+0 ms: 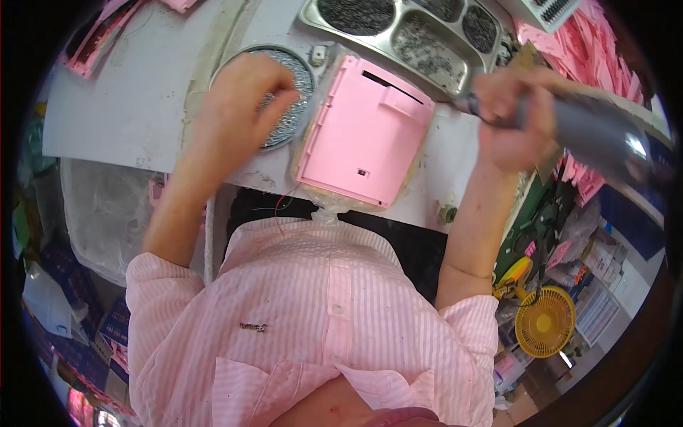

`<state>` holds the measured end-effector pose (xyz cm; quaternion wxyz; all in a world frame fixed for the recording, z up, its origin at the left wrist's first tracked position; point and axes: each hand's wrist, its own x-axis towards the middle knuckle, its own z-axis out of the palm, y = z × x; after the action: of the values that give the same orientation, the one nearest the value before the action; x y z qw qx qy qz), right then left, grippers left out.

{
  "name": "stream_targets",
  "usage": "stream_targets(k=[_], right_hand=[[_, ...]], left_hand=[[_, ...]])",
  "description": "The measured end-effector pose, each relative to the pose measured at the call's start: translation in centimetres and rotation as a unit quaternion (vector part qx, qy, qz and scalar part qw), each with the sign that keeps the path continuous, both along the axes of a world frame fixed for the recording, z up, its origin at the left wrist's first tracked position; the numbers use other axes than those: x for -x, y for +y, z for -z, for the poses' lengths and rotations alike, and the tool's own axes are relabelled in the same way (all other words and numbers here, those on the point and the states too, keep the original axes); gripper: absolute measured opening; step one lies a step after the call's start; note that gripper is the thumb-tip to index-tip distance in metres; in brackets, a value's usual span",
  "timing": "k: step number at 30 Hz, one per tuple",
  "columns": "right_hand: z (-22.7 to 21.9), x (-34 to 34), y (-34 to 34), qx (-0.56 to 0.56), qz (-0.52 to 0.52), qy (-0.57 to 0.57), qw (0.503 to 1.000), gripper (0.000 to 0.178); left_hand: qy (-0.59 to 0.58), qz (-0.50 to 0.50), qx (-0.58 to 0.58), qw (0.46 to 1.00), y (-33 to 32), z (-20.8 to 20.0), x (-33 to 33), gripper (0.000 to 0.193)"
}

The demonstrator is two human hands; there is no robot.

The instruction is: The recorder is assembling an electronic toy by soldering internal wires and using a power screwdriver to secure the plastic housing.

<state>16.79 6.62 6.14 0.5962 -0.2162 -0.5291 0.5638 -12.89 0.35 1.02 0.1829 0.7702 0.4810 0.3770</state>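
My left hand (245,99) is over a round dish (307,78) of small silvery screws, its fingers curled in a pinch; whatever they hold is hidden. A pink plastic panel (363,135) lies in front of me on a clear plastic-wrapped pad (329,208), with a dark slot along its far edge and a small square hole near its close edge. To the right of the panel, my right hand (519,117) is closed round a dark grey electric screwdriver (590,132), raised above the table and blurred by motion.
A metal compartment tray (391,35) with dark and silvery small parts stands at the back. Pink plastic pieces (583,50) pile up at the far right, more (99,43) at the far left. A yellow fan (545,322) is at the lower right. Thin wires (277,206) hang by the table edge.
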Motion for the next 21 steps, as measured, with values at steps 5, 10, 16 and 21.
stream_targets(k=[5, 10, 16, 21], right_hand=[[-4.8, 3.3, -3.2, -0.061, -0.121, -0.013, 0.991, 0.027], [-5.4, 5.0, -5.1, -0.053, -0.151, -0.002, 0.987, 0.036], [-4.7, 6.2, -5.5, -0.045, -0.148, -0.019, 0.988, 0.035], [-4.7, 6.7, -5.8, -0.043, -0.138, -0.036, 0.989, 0.034]], left_hand=[[-0.051, 0.069, -0.068, 0.994, -1.9, -0.8, -3.6, 0.016], [-0.083, 0.099, -0.106, 0.986, -2.3, -0.1, -4.1, 0.02], [-0.106, 0.115, -0.097, 0.983, -2.5, 0.1, -3.9, 0.023], [-0.099, 0.128, -0.098, 0.982, -2.5, 0.1, -3.6, 0.024]])
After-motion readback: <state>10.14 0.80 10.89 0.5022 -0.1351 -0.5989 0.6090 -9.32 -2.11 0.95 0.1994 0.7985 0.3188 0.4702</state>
